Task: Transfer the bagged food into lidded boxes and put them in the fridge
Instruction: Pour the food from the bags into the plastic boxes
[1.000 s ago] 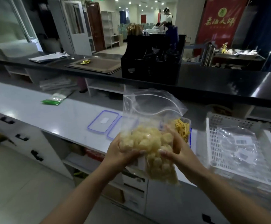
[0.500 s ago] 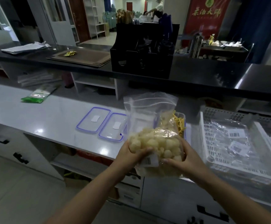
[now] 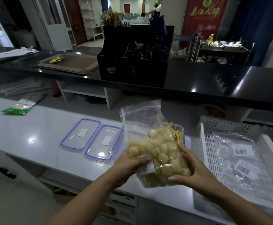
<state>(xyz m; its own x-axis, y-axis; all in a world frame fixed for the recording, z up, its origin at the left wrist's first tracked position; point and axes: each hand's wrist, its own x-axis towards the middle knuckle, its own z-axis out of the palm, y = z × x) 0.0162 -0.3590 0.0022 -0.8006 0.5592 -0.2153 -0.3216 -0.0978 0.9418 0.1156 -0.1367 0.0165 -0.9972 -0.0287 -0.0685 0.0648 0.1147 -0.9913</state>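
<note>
A clear zip bag [image 3: 156, 153] full of pale yellow puffed pieces is held over the white counter by both hands. My left hand [image 3: 129, 166] grips its lower left side near a white label. My right hand [image 3: 191, 169] cups its right side and bottom. The bag's empty upper part stands up above the food. Behind the bag sits a clear box [image 3: 178, 133] holding yellow strips, mostly hidden. Two clear lids with blue seals lie flat to the left: one lid [image 3: 80, 134] farther left, the other lid [image 3: 104, 142] beside the bag.
A white slotted basket [image 3: 213, 159] on the right holds empty clear bags with barcode labels. A green packet [image 3: 18, 108] lies far left on the counter. A raised black counter [image 3: 197, 82] with a black organizer [image 3: 132, 60] runs behind. Drawers sit below the counter edge.
Both hands have lowered the bag toward the counter and tipped it so the food lies more sideways. The view has shifted left and down a little.
</note>
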